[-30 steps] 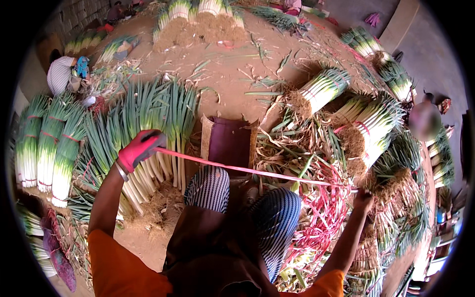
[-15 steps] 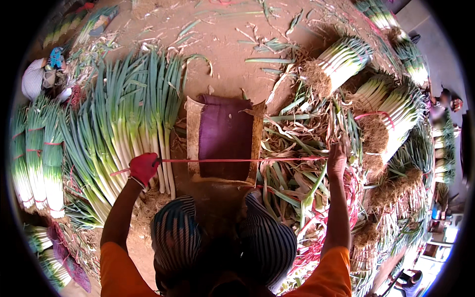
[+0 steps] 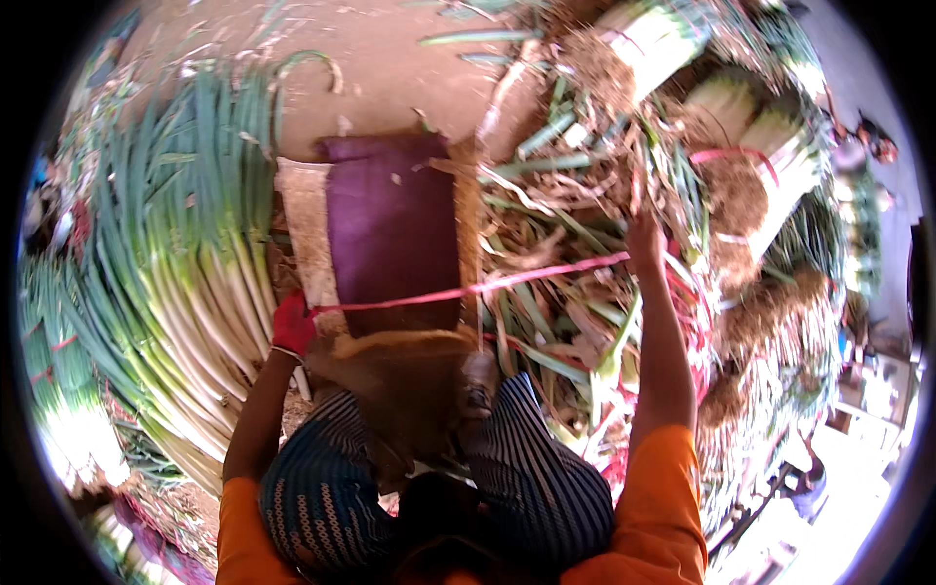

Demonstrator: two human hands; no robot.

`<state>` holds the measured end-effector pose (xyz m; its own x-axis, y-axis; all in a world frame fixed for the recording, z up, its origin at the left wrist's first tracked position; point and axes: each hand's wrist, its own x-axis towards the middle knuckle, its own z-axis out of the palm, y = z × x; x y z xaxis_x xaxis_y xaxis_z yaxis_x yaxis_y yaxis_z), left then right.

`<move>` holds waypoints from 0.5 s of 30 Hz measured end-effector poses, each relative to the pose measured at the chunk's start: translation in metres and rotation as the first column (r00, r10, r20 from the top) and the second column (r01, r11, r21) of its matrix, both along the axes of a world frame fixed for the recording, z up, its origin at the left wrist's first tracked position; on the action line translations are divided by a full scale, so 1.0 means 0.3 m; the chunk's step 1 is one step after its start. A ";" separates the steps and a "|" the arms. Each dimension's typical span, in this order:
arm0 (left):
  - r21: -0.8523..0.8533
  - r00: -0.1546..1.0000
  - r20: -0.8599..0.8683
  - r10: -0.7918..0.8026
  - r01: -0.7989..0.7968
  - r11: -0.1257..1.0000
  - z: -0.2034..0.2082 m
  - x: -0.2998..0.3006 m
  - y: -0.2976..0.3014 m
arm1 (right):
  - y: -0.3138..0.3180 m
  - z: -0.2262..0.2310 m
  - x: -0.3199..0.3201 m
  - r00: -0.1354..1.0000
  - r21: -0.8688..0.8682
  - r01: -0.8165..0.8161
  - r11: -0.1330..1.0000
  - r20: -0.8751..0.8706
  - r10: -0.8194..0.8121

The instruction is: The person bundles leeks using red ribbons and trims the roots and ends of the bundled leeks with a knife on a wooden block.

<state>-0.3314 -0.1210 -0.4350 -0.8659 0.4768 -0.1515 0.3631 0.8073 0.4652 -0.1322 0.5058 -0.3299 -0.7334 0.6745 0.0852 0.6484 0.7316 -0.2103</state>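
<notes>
From where I sit, the head view shows me the left hand (image 3: 294,327), in a red glove, gripping a red ribbon (image 3: 478,289). The ribbon runs taut from there to the bare right hand (image 3: 645,239), which reaches farther out from the body. The right fingers are blurred, but as far as I can make out they are closed on the ribbon too. Between the two grips, below the ribbon, I see a purple cloth (image 3: 395,224) in a frame (image 3: 470,244) with pale brown sides; I can't tell whether the ribbon touches it.

Just left of the gloved grip, loose leeks (image 3: 195,263) lie side by side, green tops pointing away from the body. Dry leaf scraps (image 3: 541,244) spread between the frame and the right grip. Right of that grip, I see a tied bundle (image 3: 785,190), roots facing the hand.
</notes>
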 end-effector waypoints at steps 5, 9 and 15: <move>0.329 0.943 0.264 0.203 -0.286 0.900 0.003 0.028 -0.064 | -0.089 0.134 0.015 0.966 -0.312 0.025 0.950 -0.237 -0.104; 0.583 0.834 0.534 0.137 -0.482 0.654 0.159 0.037 -0.229 | -0.211 0.298 0.238 0.939 -0.379 0.062 0.923 -0.292 -0.183; 0.494 0.611 0.777 0.151 -0.741 0.454 0.556 0.126 -0.507 | -0.505 0.310 0.804 0.921 -0.378 0.073 0.923 -0.329 -0.208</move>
<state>-0.2936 -0.2732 -0.2681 -0.8400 0.2192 -0.4963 -0.5062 0.0126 0.8624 0.1090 0.3543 -0.2368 -0.5938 0.8024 0.0600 0.5705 0.4724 -0.6718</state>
